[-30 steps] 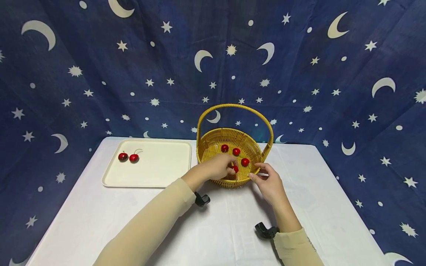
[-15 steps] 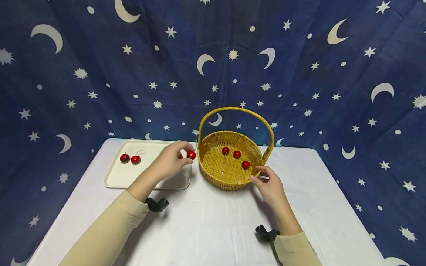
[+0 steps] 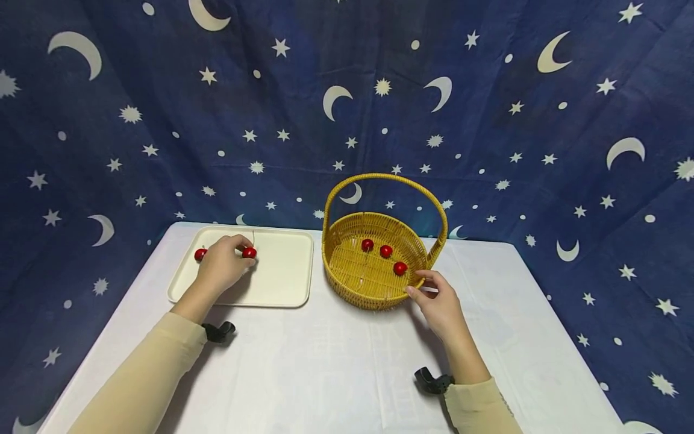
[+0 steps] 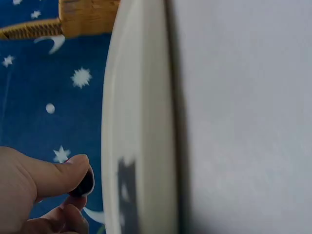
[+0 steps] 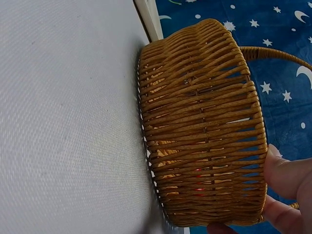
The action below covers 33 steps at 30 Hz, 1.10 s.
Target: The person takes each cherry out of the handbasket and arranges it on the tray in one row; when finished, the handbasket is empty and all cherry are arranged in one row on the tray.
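Note:
My left hand [image 3: 221,265] pinches a red cherry [image 3: 249,252] by its body, stem pointing up, over the cream tray [image 3: 282,271]. In the left wrist view that cherry [image 4: 86,184] looks dark between thumb and fingers, beside the tray's side [image 4: 156,117]. Another cherry [image 3: 200,254] lies in the tray, partly covered by the hand. My right hand [image 3: 441,304] grips the near right rim of the yellow wicker basket [image 3: 358,296], thumb on one side and fingers on the other. Three cherries [image 3: 385,251] lie on the basket's floor.
The basket's tall arched handle [image 3: 385,176] stands upright over it. A white cloth [image 3: 325,367] covers the table, and a blue star-and-moon curtain [image 3: 293,108] hangs behind and at both sides. The tray stands left of the basket, with a narrow gap between them.
My left hand lifted a cherry out of the basket and carried it left to the tray. The right hand keeps its grip on the basket rim.

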Motion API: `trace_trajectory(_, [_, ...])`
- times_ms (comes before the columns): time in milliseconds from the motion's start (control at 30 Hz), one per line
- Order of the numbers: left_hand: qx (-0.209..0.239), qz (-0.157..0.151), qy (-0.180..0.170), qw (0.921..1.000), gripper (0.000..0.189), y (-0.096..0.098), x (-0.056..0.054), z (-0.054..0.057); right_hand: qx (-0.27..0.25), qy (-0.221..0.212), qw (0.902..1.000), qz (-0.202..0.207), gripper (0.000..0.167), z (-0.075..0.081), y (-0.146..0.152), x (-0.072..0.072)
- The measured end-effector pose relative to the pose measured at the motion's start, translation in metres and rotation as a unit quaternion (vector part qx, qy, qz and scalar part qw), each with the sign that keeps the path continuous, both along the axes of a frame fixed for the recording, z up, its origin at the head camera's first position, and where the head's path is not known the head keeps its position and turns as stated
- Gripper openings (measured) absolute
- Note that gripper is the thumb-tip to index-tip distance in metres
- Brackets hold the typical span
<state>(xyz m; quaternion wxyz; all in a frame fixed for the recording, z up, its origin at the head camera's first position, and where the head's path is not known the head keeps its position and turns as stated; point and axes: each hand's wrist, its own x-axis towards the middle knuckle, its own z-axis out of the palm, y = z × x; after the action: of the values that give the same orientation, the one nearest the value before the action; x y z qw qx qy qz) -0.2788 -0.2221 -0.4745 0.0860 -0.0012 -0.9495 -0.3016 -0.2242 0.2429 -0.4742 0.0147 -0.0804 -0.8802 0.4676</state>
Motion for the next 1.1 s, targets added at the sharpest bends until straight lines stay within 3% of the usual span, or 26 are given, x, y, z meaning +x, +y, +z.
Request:
trace_trajectory(400, [-0.044, 0.027, 0.0, 0.9987, 0.033, -0.019, 0.0, -0.011, -0.011, 0.001, 0.9999, -0.002, 0.05, -0.004, 0.002, -0.001])
trace_trajectory(1100, [-0.072, 0.011, -0.012, 0.9973, 0.033, -0.028, -0.002, -0.011, -0.006, 0.004, 1.0, -0.002, 0.05, -0.001, 0.0, 0.0])
